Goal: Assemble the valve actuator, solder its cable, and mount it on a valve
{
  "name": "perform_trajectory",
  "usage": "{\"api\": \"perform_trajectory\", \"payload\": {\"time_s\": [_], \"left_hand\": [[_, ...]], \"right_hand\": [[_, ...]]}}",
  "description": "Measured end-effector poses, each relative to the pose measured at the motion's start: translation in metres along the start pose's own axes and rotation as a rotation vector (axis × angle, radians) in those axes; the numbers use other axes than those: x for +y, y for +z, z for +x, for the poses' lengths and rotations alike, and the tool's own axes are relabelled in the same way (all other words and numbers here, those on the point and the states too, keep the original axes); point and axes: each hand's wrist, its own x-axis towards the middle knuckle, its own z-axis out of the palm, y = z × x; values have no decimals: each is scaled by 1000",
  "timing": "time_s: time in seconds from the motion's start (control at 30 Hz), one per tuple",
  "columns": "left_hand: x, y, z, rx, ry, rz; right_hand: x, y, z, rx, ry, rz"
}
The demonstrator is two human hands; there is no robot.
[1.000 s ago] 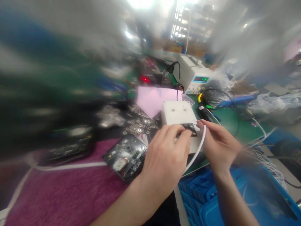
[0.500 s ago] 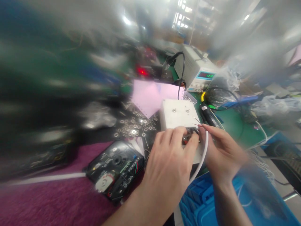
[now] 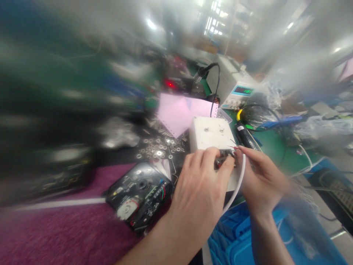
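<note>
My left hand (image 3: 199, 178) is closed over a black and red part (image 3: 220, 160) at the front of a white box (image 3: 211, 133), its thumb and index finger around that part. Two small metal toggle switches stick up from the box's top. Close by on the right, my right hand (image 3: 260, 178) pinches the end of a white cable (image 3: 240, 177), with thin wire ends poking out toward the box. The cable curves down behind my left wrist. Left of my hands lies an opened black device (image 3: 140, 195) with a circuit board and a white round part.
Loose metal rings (image 3: 154, 147) and pink paper (image 3: 176, 114) lie behind the black device. Farther back stand a power supply (image 3: 233, 82) with a green-lit display and a soldering iron (image 3: 204, 71). A black-and-yellow tool (image 3: 245, 134) lies right of the box; a blue crate (image 3: 237, 243) stands below.
The whole view has shifted slightly to the right. Both hands keep nearly the same pose at the box, and the wire ends are still held beside it.
</note>
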Motion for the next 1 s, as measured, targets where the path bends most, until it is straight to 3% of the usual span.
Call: {"api": "perform_trajectory", "payload": {"time_s": [0.33, 0.5, 0.67, 0.83, 1.0], "left_hand": [[-1, 1, -2, 37, 9, 2], [-4, 1, -5, 45, -4, -39], [-5, 0, -4, 32, -17, -71], [-5, -1, -3, 33, -6, -67], [-5, -2, -3, 25, -4, -66]], "right_hand": [[4, -1, 1, -87, 95, -3], [8, -2, 5, -189, 235, 160], [11, -2, 11, -228, 266, 218], [13, -3, 14, -250, 179, 140], [8, -6, 20, -287, -85, -9]]}}
